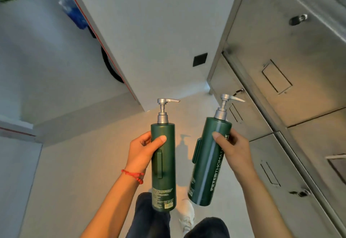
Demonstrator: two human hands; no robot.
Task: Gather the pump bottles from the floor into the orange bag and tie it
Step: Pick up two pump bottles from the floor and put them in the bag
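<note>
A person's left hand, a red string bracelet at its wrist, is closed around the middle of 1 dark green pump bottle, thumb pressed across the front, the bottle held upright with its grey pump head on top. The right hand is likewise wrapped around a 2nd green pump bottle, this one tilted so its base swings toward the first bottle and its pump leans toward the metal lockers. The 2 bottles are near each other but apart, both lifted clear of the floor.

The gathering step appears to be in hand: both bottles are up and carried, neither yet bagged. The orange bag is nowhere in this view, so the next move would seem to call for turning or walking to find it, then freeing 1 hand to hold its mouth open while the bottles go in base first. With both hands full, that handover is the likely snag.

Away from the lockers, across the narrow strip of floor, stands a white cabinet with a red edge line; the passage between it and the lockers is tight. Beyond the cabinet, farthest from the lockers, lies what may be a blue-and-clear plastic bundle, too blurred to identify. Below the bottles, the person's dark trousers and a white shoe show against the floor.
</note>
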